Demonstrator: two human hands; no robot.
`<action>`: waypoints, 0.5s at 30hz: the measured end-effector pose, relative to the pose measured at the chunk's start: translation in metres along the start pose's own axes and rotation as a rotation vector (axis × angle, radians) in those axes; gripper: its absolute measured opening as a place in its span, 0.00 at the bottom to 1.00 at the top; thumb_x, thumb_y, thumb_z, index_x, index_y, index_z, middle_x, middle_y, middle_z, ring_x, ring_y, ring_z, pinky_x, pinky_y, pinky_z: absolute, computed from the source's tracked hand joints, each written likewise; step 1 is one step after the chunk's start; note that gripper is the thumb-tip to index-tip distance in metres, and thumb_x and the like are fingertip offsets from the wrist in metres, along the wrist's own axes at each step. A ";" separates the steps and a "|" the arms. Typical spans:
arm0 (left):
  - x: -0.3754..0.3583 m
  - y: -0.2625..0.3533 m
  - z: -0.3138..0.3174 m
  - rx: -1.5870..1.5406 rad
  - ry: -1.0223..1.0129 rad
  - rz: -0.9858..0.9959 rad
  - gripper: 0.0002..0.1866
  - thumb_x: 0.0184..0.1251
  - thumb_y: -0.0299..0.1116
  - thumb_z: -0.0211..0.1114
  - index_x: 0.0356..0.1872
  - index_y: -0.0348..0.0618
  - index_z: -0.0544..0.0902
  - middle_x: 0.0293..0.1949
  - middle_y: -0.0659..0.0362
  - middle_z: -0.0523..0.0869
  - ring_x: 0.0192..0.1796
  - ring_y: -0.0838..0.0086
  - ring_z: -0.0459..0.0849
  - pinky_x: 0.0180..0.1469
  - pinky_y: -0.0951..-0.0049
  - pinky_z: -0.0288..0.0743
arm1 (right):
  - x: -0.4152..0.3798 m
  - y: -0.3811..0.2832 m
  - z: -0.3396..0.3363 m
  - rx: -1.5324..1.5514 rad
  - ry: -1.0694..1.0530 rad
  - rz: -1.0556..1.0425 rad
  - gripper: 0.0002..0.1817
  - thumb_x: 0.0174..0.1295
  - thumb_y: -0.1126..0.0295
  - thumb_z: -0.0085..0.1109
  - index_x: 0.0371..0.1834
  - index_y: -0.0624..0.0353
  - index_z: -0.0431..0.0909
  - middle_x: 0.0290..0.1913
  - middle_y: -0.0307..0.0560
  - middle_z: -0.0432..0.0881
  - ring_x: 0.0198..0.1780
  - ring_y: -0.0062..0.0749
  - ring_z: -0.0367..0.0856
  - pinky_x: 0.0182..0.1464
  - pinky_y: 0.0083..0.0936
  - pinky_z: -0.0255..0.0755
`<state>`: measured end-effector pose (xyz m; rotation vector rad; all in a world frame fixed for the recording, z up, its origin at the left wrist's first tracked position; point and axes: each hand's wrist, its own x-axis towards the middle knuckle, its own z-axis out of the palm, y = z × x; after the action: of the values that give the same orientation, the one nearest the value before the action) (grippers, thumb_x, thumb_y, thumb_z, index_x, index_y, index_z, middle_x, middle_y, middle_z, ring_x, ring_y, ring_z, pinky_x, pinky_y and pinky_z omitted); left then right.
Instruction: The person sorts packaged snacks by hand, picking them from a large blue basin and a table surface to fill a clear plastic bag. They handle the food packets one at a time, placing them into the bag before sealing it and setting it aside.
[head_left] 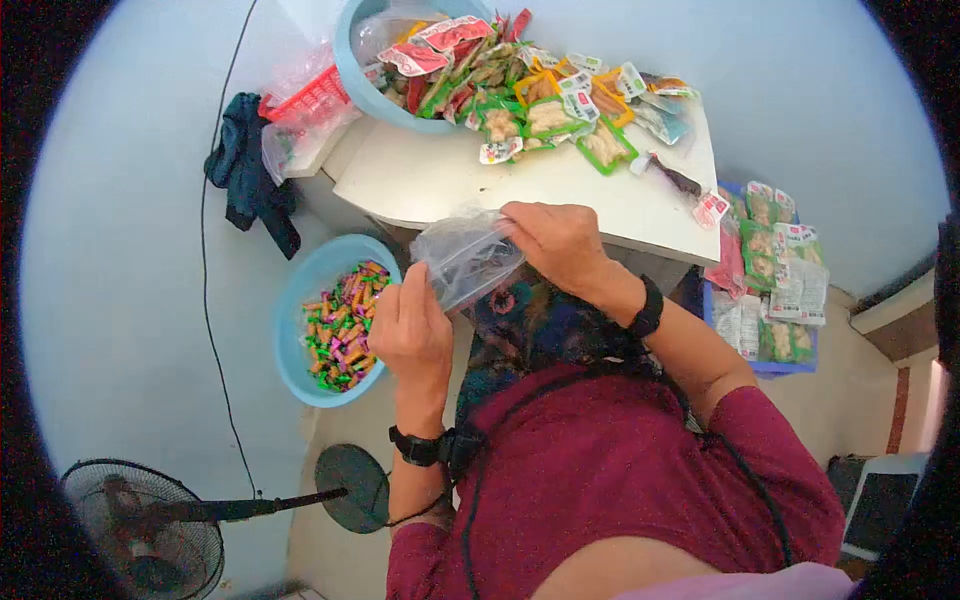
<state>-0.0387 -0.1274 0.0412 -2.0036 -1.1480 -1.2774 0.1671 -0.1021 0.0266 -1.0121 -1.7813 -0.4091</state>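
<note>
A clear plastic bag is stretched between my two hands in front of the table edge. My left hand pinches its lower left corner, fingers closed. My right hand grips its upper right edge between thumb and fingers. No contents can be made out in the bag. Below and left of it, a blue basin holds many small wrapped pieces in green, purple and orange. Beyond the bag, packaged snacks lie piled on the white table.
A second blue basin lies tipped at the table's back left, beside a red basket. Dark cloth hangs at left. A blue crate of packets stands at right. A fan stands at lower left.
</note>
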 end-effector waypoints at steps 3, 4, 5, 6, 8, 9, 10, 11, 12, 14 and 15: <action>0.003 -0.004 -0.006 0.012 -0.007 0.013 0.12 0.55 0.21 0.66 0.41 0.43 0.84 0.23 0.57 0.74 0.23 0.61 0.75 0.23 0.64 0.68 | -0.001 0.001 0.001 -0.020 0.005 -0.002 0.08 0.55 0.64 0.65 0.30 0.53 0.75 0.20 0.41 0.74 0.21 0.35 0.78 0.22 0.32 0.72; 0.004 -0.005 -0.009 0.023 -0.032 -0.015 0.10 0.57 0.23 0.65 0.41 0.43 0.84 0.25 0.55 0.77 0.25 0.59 0.77 0.26 0.63 0.70 | -0.003 0.001 0.001 -0.043 0.002 -0.018 0.09 0.57 0.62 0.63 0.28 0.51 0.73 0.18 0.40 0.72 0.19 0.35 0.77 0.21 0.33 0.72; 0.004 -0.005 -0.013 0.034 -0.059 -0.045 0.09 0.60 0.24 0.64 0.42 0.42 0.84 0.28 0.53 0.80 0.27 0.58 0.79 0.29 0.62 0.72 | -0.004 -0.001 -0.001 -0.032 -0.008 -0.039 0.09 0.55 0.63 0.65 0.29 0.52 0.75 0.18 0.40 0.72 0.19 0.35 0.77 0.21 0.32 0.71; 0.005 -0.006 -0.016 0.045 -0.085 -0.073 0.08 0.62 0.25 0.63 0.42 0.42 0.84 0.30 0.51 0.83 0.30 0.56 0.81 0.31 0.60 0.74 | -0.005 -0.003 -0.002 -0.021 -0.018 -0.061 0.09 0.54 0.64 0.66 0.30 0.53 0.77 0.18 0.40 0.73 0.19 0.35 0.76 0.22 0.32 0.71; 0.009 -0.008 -0.023 0.061 -0.071 -0.068 0.08 0.62 0.25 0.64 0.42 0.42 0.84 0.29 0.51 0.83 0.29 0.57 0.81 0.30 0.61 0.74 | -0.005 -0.007 -0.005 -0.015 -0.036 -0.117 0.09 0.52 0.64 0.68 0.30 0.54 0.77 0.18 0.40 0.72 0.19 0.35 0.75 0.21 0.31 0.69; 0.010 -0.009 -0.026 0.068 -0.066 -0.066 0.08 0.62 0.25 0.64 0.42 0.42 0.84 0.29 0.52 0.82 0.28 0.57 0.80 0.30 0.61 0.74 | -0.004 -0.010 -0.008 -0.020 -0.048 -0.152 0.10 0.52 0.64 0.69 0.29 0.53 0.77 0.18 0.40 0.71 0.18 0.35 0.75 0.21 0.31 0.69; 0.009 -0.011 -0.026 0.064 -0.060 -0.033 0.08 0.62 0.25 0.64 0.42 0.42 0.84 0.28 0.52 0.82 0.28 0.58 0.80 0.29 0.61 0.73 | -0.003 -0.012 -0.009 -0.026 -0.062 -0.186 0.11 0.52 0.63 0.69 0.28 0.53 0.76 0.17 0.40 0.70 0.18 0.35 0.74 0.20 0.31 0.68; 0.006 -0.014 -0.025 0.060 -0.055 -0.002 0.09 0.61 0.25 0.65 0.42 0.42 0.84 0.28 0.52 0.82 0.28 0.58 0.80 0.29 0.62 0.73 | -0.003 -0.013 -0.009 -0.032 -0.070 -0.195 0.12 0.54 0.61 0.68 0.26 0.52 0.74 0.17 0.40 0.71 0.18 0.35 0.75 0.20 0.31 0.69; 0.004 -0.015 -0.026 0.057 -0.050 0.027 0.09 0.61 0.25 0.65 0.42 0.42 0.84 0.27 0.53 0.81 0.27 0.59 0.80 0.28 0.62 0.73 | -0.003 -0.013 -0.009 -0.037 -0.080 -0.204 0.13 0.55 0.60 0.66 0.24 0.51 0.72 0.17 0.40 0.71 0.18 0.36 0.75 0.19 0.31 0.70; 0.005 -0.004 -0.028 0.017 -0.085 0.073 0.09 0.60 0.26 0.66 0.42 0.42 0.84 0.26 0.53 0.81 0.26 0.60 0.79 0.27 0.63 0.72 | -0.004 -0.016 -0.009 -0.041 -0.076 -0.203 0.15 0.57 0.58 0.65 0.21 0.51 0.70 0.16 0.40 0.71 0.18 0.36 0.75 0.19 0.31 0.70; 0.006 0.002 -0.028 -0.003 -0.101 0.094 0.09 0.60 0.26 0.67 0.42 0.41 0.84 0.26 0.54 0.81 0.25 0.61 0.79 0.26 0.64 0.72 | -0.004 -0.017 -0.007 -0.043 -0.062 -0.196 0.16 0.57 0.58 0.65 0.20 0.51 0.70 0.16 0.40 0.71 0.18 0.36 0.75 0.19 0.31 0.69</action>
<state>-0.0496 -0.1476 0.0586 -2.1189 -1.0835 -1.1439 0.1587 -0.1183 0.0292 -0.8913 -1.9424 -0.5448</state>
